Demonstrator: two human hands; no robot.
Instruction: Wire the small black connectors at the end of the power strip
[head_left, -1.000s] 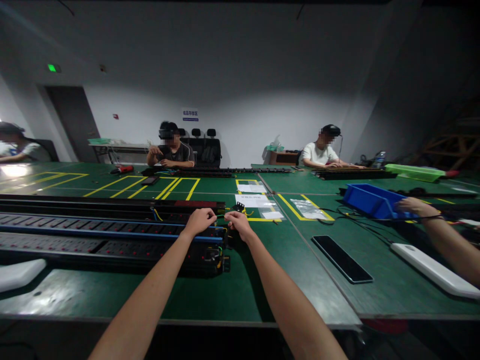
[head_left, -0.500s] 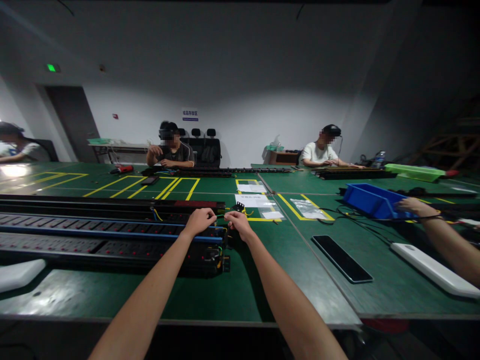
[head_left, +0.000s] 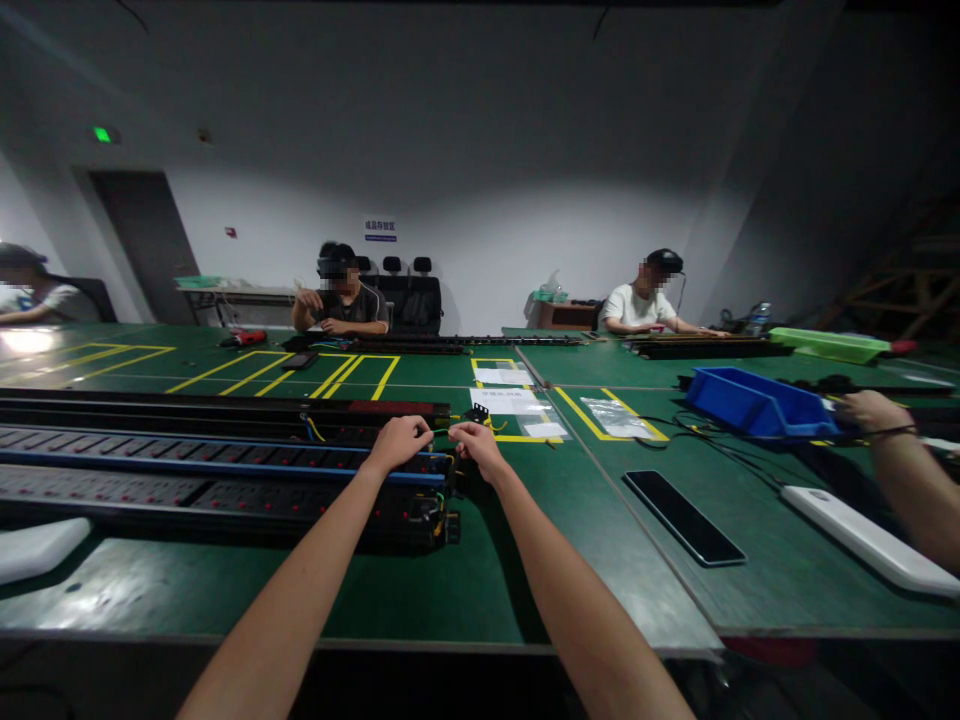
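Long black power strips (head_left: 285, 498) with red switches lie side by side at the left on the green table. At their right end my left hand (head_left: 403, 443) pinches a short green wire (head_left: 441, 433). Close beside it, the fingers of my right hand (head_left: 477, 447) are closed on the same wire from the other side. Below my hands, the nearest strip's open end shows yellow and green wires (head_left: 439, 512). A small black part (head_left: 477, 413) with yellow wires lies just beyond my right hand.
A black phone (head_left: 684, 517) and a white power bank (head_left: 866, 540) lie at the right, with black cables behind. Beyond them is a blue bin (head_left: 757, 402), with another person's hand (head_left: 877, 412) beside it. More people sit across the table.
The other person's hand at the right has moved away from the blue bin's edge, rightward. My hands show almost no movement.
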